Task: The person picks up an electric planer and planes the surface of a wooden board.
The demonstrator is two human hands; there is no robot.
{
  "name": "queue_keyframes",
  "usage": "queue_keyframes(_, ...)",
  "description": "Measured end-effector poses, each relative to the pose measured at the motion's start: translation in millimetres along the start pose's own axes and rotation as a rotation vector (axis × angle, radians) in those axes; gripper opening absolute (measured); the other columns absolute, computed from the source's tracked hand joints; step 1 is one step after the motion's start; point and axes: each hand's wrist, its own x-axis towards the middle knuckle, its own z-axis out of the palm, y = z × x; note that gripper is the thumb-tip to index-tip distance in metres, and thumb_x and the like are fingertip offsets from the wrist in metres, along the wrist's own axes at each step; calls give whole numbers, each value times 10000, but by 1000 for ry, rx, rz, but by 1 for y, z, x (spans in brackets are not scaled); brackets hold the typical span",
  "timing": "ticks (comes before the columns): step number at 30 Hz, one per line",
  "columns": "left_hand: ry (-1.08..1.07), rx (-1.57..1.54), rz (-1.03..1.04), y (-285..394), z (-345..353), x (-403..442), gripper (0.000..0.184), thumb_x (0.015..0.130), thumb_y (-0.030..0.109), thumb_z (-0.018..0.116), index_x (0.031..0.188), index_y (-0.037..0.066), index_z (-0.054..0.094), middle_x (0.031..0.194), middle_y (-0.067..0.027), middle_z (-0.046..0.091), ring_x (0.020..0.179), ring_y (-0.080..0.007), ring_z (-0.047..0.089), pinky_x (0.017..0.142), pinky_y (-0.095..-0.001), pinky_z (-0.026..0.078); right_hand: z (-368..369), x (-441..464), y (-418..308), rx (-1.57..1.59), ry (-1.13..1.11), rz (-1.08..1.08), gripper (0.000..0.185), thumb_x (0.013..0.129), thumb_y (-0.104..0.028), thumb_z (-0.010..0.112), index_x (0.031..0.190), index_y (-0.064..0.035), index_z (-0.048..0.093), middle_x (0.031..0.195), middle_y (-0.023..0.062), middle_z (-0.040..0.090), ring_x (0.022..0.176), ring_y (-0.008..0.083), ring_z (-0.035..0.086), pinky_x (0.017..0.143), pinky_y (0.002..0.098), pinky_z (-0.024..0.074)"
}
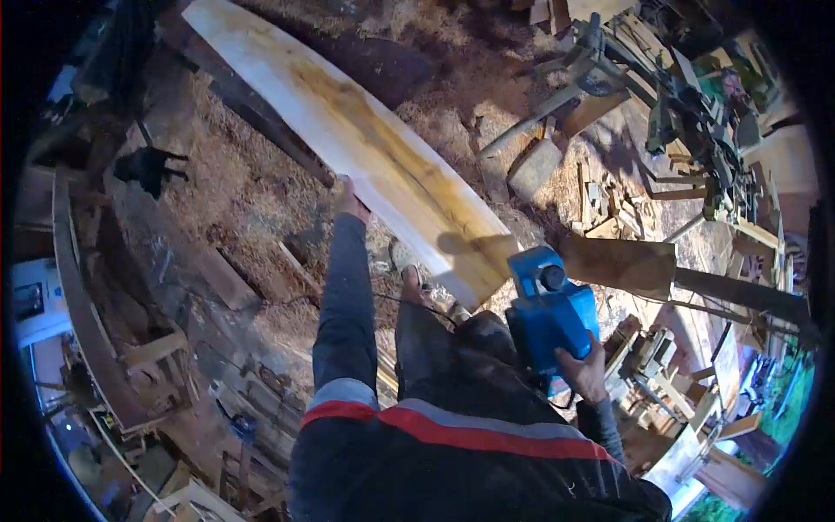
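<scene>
A long pale wooden board [383, 143] with a yellow-brown streak runs diagonally from the upper left to the middle. My left hand [350, 200] is at the board's left edge, its fingers against the side. In my right hand [584, 370] is a blue power tool [552, 313], held by its rear part just right of the board's near end. The tool's underside is hidden. A dark cable passes near my legs.
Wood shavings [252, 200] cover the ground. A black animal [150, 170] stands at the left. A thick timber [617, 264] lies right of the tool. Machinery and wood scraps [617, 209] fill the right side, and a curved plank [83, 304] stands at the left.
</scene>
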Motion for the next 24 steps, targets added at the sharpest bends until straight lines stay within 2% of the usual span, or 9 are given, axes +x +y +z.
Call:
queue_keyframes(3,21,-23,155,19,5,-24,563,995,495,517,1333,45,512,1307,-103,601,1190,-275,573,990,-450,494,35,30,-6,87,-28,-105,431,791,-249,795,1056,41,618,882,132,702,756,162,643,679,340,524)
queue_keyframes(4,-23,16,108,24,19,-42,488,984,446,573,1257,42,561,1187,-89,642,1084,-250,613,914,-442,520,44,38,-19,83,-33,-98,431,791,-249,795,1056,41,618,882,132,702,756,162,643,679,340,524)
queue_keyframes(5,-13,14,103,15,12,-49,488,984,446,573,1257,42,561,1187,-89,642,1084,-250,613,914,-442,520,54,50,-39,44,-84,-62,438,792,-269,797,1049,40,622,878,135,704,757,166,646,680,343,525)
queue_keyframes(7,256,200,19,3,0,-56,398,974,362,625,1197,34,595,1073,-80,663,962,-226,641,826,-396,539,74,70,-60,-7,-144,-36,446,793,-289,799,1042,38,626,874,138,706,757,169,649,681,346,526)
queue_keyframes(9,267,168,43,-2,7,-66,365,968,335,639,1161,25,613,1018,-72,670,896,-202,646,782,-370,544,98,94,-66,-152,-162,-209,466,804,-322,787,1038,47,622,857,140,704,749,178,648,676,346,523)
queue_keyframes(14,271,365,153,-8,-4,-58,270,956,247,664,1028,-14,667,821,-43,674,679,-119,622,646,-288,544,152,145,-120,-184,-229,-126,562,810,-349,778,1095,106,609,856,150,707,743,192,648,682,347,529)
queue_keyframes(17,254,334,166,-5,1,-60,264,964,234,649,1037,-18,665,802,-42,666,678,-119,616,628,-279,531,193,187,-157,-176,-256,-166,636,830,-362,758,1169,144,572,999,180,706,887,198,665,784,345,536)
queue_keyframes(19,187,331,152,0,-3,-60,273,971,240,636,1042,-22,665,822,-44,667,701,-117,615,663,-276,524,228,217,-198,-60,-301,-230,612,840,-376,747,1198,95,587,1042,165,704,941,203,668,809,343,535)
queue_keyframes(24,130,266,122,-10,-16,-61,343,979,315,621,1102,-1,670,902,-34,680,826,-127,636,734,-275,510,323,280,-337,-5,-377,-414,416,861,-393,717,1051,-23,685,868,75,710,752,146,670,662,325,518)
